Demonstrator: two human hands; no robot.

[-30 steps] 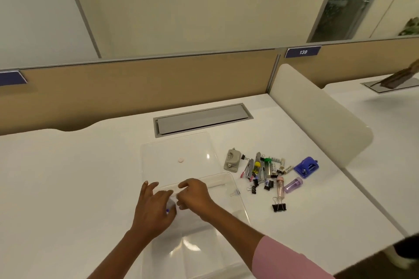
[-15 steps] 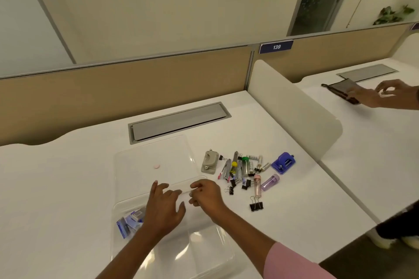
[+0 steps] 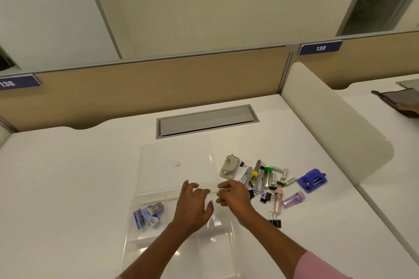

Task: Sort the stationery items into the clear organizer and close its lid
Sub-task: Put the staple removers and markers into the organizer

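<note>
Across frame center, white desk (image 3: 68, 188) held clear organizer (image 3: 140, 240), lid (image 3: 176, 156) flat open behind it. Left hand (image 3: 193, 207) hovered over organizer, fingers spread, empty. Right hand (image 3: 234, 197) beside it, fingers loosely curled, holding nothing. Stationery pile (image 3: 265, 179) lay right of center. Small boxes (image 3: 148, 214) sat in organizer's left compartment.

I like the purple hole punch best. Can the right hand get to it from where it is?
Probably yes. The right hand is empty, and only low clutter lies between it and the purple hole punch.
</note>
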